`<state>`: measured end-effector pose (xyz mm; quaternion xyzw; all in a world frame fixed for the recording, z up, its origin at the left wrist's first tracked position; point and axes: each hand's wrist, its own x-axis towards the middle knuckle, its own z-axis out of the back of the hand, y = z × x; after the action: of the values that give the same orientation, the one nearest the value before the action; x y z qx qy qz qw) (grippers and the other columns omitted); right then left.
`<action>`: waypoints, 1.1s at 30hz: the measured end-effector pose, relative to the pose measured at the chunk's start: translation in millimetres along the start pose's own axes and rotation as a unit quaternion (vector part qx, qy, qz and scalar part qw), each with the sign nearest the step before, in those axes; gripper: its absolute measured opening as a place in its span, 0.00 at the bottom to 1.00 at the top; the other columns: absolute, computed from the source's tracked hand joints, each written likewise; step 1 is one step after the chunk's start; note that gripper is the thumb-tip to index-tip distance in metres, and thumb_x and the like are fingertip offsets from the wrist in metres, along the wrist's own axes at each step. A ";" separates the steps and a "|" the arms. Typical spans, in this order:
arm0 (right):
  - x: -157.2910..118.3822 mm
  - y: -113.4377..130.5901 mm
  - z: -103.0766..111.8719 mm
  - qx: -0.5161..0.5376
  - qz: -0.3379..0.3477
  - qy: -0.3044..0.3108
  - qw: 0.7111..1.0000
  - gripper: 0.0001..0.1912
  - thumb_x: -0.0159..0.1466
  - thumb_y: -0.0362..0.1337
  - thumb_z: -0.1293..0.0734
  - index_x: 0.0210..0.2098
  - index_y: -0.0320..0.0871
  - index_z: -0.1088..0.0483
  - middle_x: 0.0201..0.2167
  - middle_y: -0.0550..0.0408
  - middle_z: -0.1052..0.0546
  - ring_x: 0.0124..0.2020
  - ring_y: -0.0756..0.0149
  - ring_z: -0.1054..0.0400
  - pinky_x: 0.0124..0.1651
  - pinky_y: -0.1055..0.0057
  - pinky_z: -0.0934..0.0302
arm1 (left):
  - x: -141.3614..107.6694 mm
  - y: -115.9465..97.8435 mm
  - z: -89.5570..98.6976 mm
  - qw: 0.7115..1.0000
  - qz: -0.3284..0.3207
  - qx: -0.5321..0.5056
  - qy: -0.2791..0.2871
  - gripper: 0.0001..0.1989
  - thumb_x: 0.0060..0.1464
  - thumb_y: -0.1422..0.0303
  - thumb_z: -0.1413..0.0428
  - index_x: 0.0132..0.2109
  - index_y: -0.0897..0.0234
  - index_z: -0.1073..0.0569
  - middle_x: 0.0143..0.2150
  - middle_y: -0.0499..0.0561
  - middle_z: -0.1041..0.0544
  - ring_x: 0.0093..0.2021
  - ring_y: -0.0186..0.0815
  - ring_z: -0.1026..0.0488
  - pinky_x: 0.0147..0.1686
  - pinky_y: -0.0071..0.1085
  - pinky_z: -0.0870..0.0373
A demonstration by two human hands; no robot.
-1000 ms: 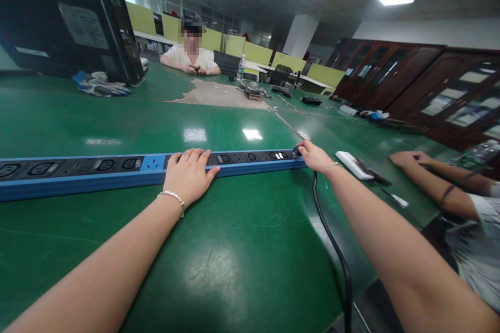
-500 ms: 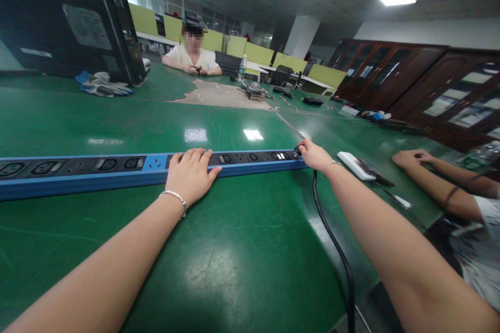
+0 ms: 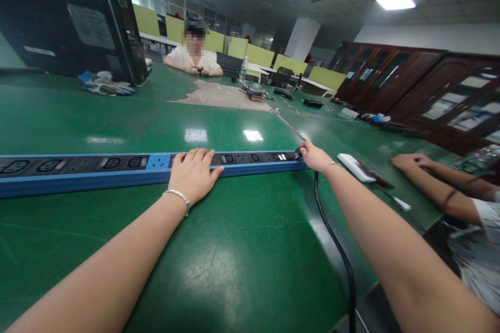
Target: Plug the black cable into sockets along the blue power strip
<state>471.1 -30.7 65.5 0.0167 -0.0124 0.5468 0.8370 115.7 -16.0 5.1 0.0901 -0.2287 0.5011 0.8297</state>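
Around lie gloves (image 3: 107, 85) and a white block (image 3: 354, 167) — left fingers (image 3: 197, 155) spread over blue strip (image 3: 253, 170), right fingers (image 3: 307, 149) clamping plug (image 3: 298, 153).

Gloves (image 3: 107, 84) beside a black case (image 3: 50, 21); clear bottle (image 3: 244, 68); brown cabinets (image 3: 414, 75)

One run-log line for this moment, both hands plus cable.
left hand: palm down on blue power strip | right hand: closed on dark piece at strip end | black cable: hanging below right hand
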 end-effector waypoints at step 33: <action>-8.2 7.8 -4.8 -0.074 0.036 0.026 0.996 0.20 0.67 0.42 0.53 0.53 0.42 0.42 0.39 0.42 0.25 0.39 0.56 0.29 0.41 0.63 0.40 | 0.3 -0.7 1.5 1.000 0.000 0.004 0.006 0.26 0.59 0.53 0.60 0.57 0.62 0.36 0.57 0.57 0.31 0.57 0.45 0.38 0.55 0.46 0.48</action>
<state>460.7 -34.8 60.5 -0.0603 -0.0314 0.5744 0.8157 116.0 -16.7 6.6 0.0905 -0.2213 0.5023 0.8310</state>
